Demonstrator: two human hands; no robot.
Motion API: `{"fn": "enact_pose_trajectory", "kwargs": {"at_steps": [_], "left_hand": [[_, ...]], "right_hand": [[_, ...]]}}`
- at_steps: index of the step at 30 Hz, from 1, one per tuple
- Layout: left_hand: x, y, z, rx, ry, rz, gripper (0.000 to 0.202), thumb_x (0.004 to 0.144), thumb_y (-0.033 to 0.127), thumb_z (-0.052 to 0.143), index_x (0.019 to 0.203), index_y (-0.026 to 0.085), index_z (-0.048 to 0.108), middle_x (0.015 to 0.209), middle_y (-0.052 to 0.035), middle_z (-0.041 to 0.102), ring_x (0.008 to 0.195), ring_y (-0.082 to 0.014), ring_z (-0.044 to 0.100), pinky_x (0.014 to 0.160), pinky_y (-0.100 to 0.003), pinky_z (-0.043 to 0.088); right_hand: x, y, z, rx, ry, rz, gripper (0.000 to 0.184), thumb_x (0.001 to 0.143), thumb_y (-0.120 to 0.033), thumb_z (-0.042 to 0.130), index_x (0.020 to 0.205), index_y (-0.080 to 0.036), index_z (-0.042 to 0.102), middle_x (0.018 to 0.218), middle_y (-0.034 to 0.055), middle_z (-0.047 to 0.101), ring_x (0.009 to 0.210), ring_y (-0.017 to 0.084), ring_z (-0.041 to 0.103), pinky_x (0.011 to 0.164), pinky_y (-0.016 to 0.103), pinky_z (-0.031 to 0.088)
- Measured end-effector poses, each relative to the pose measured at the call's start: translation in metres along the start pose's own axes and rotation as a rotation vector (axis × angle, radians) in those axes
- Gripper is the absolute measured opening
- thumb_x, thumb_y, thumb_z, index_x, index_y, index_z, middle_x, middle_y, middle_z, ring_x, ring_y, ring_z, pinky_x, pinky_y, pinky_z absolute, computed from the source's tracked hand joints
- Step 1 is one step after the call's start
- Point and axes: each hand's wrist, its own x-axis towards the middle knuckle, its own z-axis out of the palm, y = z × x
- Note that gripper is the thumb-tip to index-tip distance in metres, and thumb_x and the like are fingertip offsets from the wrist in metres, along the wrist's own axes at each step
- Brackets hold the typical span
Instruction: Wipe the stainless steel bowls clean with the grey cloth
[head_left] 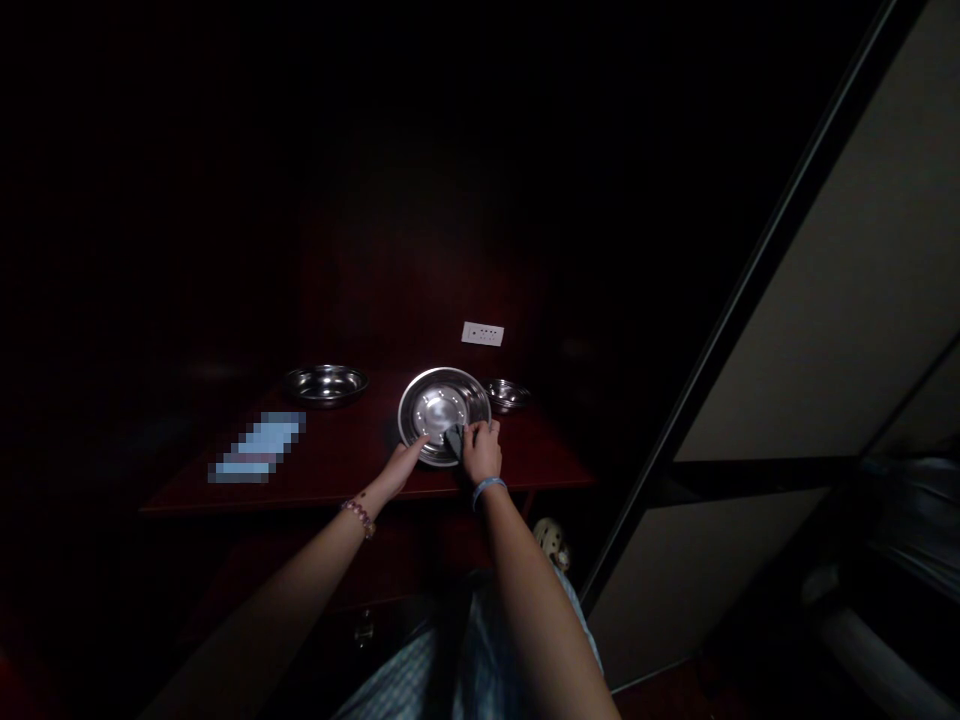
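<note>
Spreading under the fingers (474, 432) is a dark-red wooden worktop (337, 465); between them tilts a round silver metal basin (440, 405). The left hand (399, 470) clasps its near-left rim; the right hand (484, 455), nearly closed, pinches a dark-grey, cloth-like piece (454, 440) leftward, against its inside.

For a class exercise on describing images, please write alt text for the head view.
A person's left hand holds a tilted metal bowl while the right hand holds a dark cloth-like piece at its inside, over a dark red table, in dim light. A metal dish stands to the left and at least one smaller metal bowl to the right.
</note>
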Motion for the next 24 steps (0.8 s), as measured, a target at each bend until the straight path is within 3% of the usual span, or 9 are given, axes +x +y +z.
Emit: {"fn": "enact_pose_trajectory", "kwargs": {"at_steps": [24], "left_hand": [[-0.0024,0.0036,0.0004,-0.002,-0.005,-0.011,0.037,0.065,0.038,0.086,0.093,0.015,0.076,0.105,-0.0133,0.08,0.118,-0.031,0.068,0.115,-0.047,0.041]], "right_hand": [[-0.0003,-0.0014,0.0003,-0.048,-0.007,-0.017,0.03,0.106,-0.033,0.034,0.114,-0.018,0.059,0.136,0.0152,0.05,0.089,0.02,0.069,0.083,0.034,0.051]]}}
